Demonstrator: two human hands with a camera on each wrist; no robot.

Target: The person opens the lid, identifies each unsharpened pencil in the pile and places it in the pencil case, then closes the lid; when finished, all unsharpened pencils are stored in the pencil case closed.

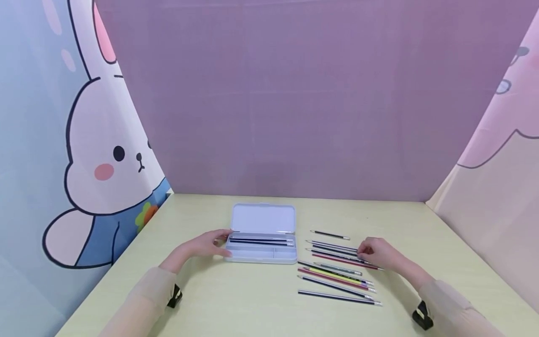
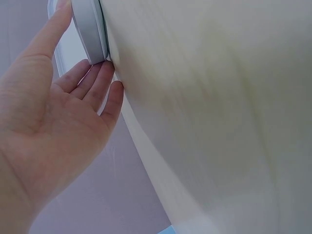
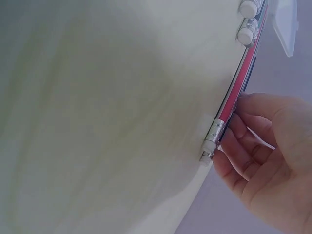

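At the pale pencil case [image 1: 252,254], the left hand [image 1: 206,244] holds the left end, thumb at the front corner and fingers at the back. The left wrist view shows this hand [image 2: 63,112] around the end of the case [image 2: 90,34]. Dark pencils [image 1: 261,242] lie in the case's rear compartment; its lid [image 1: 264,218] is raised. The right hand [image 1: 381,252] pinches at a dark pencil among the upper group of loose pencils, near their right ends. In the right wrist view its fingertips [image 3: 234,114] are beside a red pencil [image 3: 239,85]; the exact grip is partly hidden.
A short dark pencil [image 1: 330,235] lies behind the upper group. Nearer the front are several more pencils, among them a yellow one [image 1: 337,275] and a dark one [image 1: 337,297] at the front. A purple cloth [image 1: 286,103] hangs behind the table [image 1: 236,304].
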